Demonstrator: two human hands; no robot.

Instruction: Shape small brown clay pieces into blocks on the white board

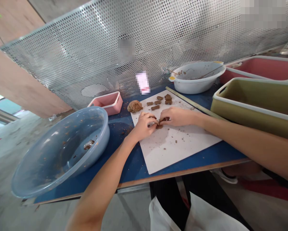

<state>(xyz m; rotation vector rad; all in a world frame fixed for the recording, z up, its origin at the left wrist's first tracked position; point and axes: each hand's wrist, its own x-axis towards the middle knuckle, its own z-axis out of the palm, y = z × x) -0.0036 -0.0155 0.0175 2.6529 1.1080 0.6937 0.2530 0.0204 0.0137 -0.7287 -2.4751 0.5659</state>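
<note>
Over a white board (179,141), my left hand (145,124) and my right hand (170,116) meet fingertip to fingertip. Both are closed on a small brown clay-like piece (159,126), partly hidden by the fingers. Just beyond them lie several short brown rolls (155,107), some stacked at the right. A larger rough brown lump (135,106) rests at the board's far left corner. Brown crumbs (176,141) are scattered across the board.
A big blue translucent basin (102,128) stands left, with a small pink basket (116,104) behind it. At right are a white basin (192,86), an olive bin (249,115), a pink bin (259,67) and a pale stick (194,102). Perforated metal (91,54) rises behind the blue table (131,173).
</note>
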